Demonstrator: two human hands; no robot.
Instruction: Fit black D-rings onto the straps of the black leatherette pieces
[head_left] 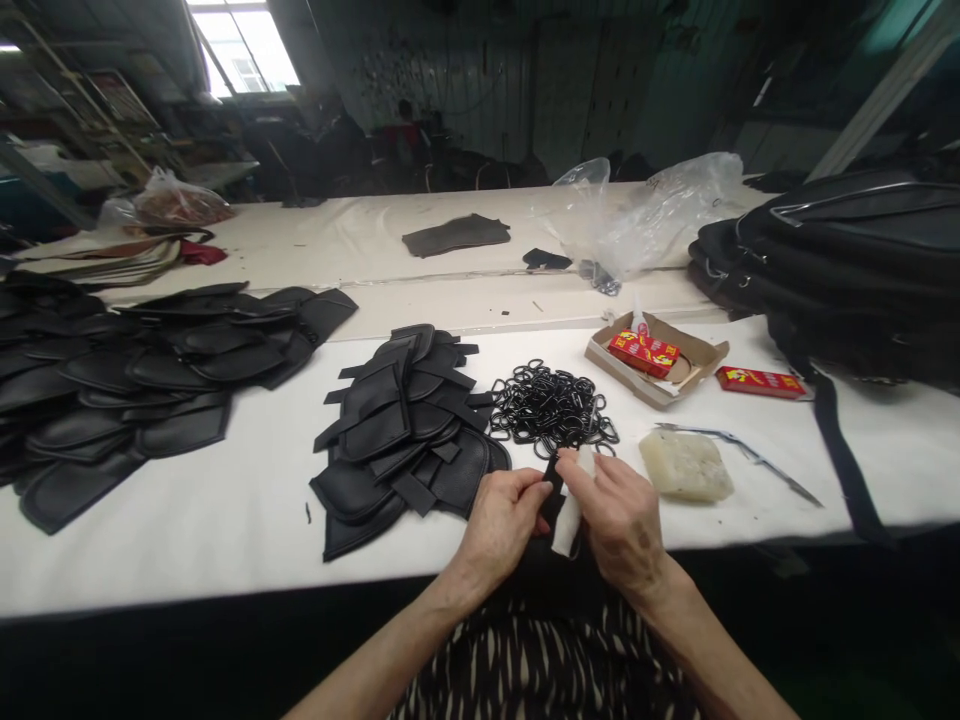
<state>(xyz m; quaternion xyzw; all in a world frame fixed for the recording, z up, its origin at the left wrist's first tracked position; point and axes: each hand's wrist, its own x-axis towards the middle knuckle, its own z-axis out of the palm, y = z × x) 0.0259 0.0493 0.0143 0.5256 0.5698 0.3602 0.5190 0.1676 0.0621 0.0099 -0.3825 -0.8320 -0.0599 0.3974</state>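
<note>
At the table's front edge, my left hand (504, 520) is closed, thumb and fingers pinching a narrow black strap (553, 480). My right hand (621, 515) is closed beside it around a white, tube-like piece (570, 515), whose exact kind I cannot make out. Its fingertips meet the strap's upper end, partly hiding it. Just beyond my fingers lies a heap of black D-rings (551, 400). To the left, black leather-like flap pieces (409, 420) with short straps are piled up, overlapping.
More black flap pieces (180, 360) cover the table's left. Right of my hands are a yellowish wax-like block (686, 465), thin metal tweezers (757, 455), a cardboard tray (660, 392) with red boxes, and another red box (763, 382). A black bag (847, 270) and clear plastic bag (652, 220) lie behind.
</note>
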